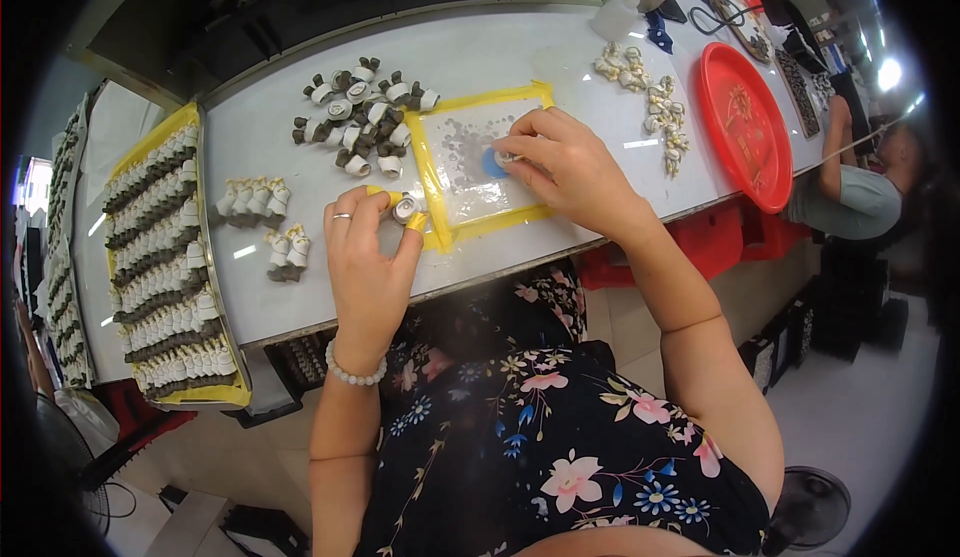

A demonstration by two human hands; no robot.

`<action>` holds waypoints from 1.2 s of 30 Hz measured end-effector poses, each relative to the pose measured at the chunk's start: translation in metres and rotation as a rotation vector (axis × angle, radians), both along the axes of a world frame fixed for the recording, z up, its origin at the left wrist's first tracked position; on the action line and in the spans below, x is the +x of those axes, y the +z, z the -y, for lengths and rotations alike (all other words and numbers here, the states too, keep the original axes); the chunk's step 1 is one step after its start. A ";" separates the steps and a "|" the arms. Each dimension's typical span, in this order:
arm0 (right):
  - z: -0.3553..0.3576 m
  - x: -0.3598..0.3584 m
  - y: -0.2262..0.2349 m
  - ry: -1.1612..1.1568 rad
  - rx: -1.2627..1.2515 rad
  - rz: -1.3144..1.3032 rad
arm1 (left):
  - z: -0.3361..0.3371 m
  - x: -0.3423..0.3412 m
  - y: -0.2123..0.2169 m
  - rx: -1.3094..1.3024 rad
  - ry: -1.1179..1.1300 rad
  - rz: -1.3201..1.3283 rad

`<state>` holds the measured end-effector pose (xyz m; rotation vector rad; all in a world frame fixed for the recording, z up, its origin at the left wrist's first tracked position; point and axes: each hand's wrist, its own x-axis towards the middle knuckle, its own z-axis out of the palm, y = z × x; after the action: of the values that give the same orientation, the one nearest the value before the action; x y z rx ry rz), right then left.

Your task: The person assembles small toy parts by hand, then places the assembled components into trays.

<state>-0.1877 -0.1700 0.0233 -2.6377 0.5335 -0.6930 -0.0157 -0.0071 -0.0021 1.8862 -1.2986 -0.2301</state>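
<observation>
My left hand (365, 252), with yellow tape round its thumb and a fingertip, grips a small white figurine part (404, 209), its round open end facing up. To the right, my right hand (575, 172) is pinched over a clear sheet (510, 197) edged with yellow tape. A small pale piece shows at its fingertips, too small to name. Right beside these fingertips is a round blue spot (493, 164) on the sheet. Many small grey discs (462, 147) lie scattered there. Beyond my left hand is a heap of white and dark figurine parts (372, 117).
Small figurines (252, 199) stand in two groups on the left. A yellow-edged tray (228, 342) holds rows of them. Cream and gold figurines (664, 122) lie at right, near a red basin (745, 127). Another person (855, 192) sits at far right.
</observation>
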 end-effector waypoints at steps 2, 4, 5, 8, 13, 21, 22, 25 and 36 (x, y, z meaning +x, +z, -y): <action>0.000 0.002 0.002 0.008 -0.002 -0.021 | -0.003 0.000 -0.003 -0.094 -0.030 -0.187; 0.001 0.002 0.003 0.014 -0.005 -0.043 | -0.007 -0.004 -0.002 -0.188 -0.063 -0.376; 0.001 0.002 0.003 0.014 0.042 -0.018 | -0.008 -0.009 0.002 -0.255 -0.096 -0.702; -0.002 -0.001 0.000 -0.012 0.216 0.066 | -0.012 -0.011 0.001 -0.329 -0.174 -1.131; -0.006 -0.007 -0.001 -0.055 0.590 0.135 | -0.013 -0.009 -0.012 -0.406 -0.286 -1.419; -0.012 -0.005 -0.008 -0.022 0.738 0.274 | -0.005 -0.017 -0.011 -0.294 -0.363 -1.512; -0.013 -0.004 -0.006 -0.020 0.740 0.273 | -0.005 -0.017 -0.013 -0.295 -0.360 -1.511; -0.019 -0.002 0.004 0.025 0.708 0.283 | -0.006 -0.016 -0.017 -0.299 -0.377 -1.543; -0.007 0.002 0.001 -0.036 0.198 0.130 | 0.000 -0.023 -0.007 -0.354 -0.355 -1.457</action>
<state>-0.1861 -0.1629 0.0238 -2.3871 0.5812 -0.7741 -0.0384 -0.0072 -0.0087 0.7227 -0.5183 -1.1884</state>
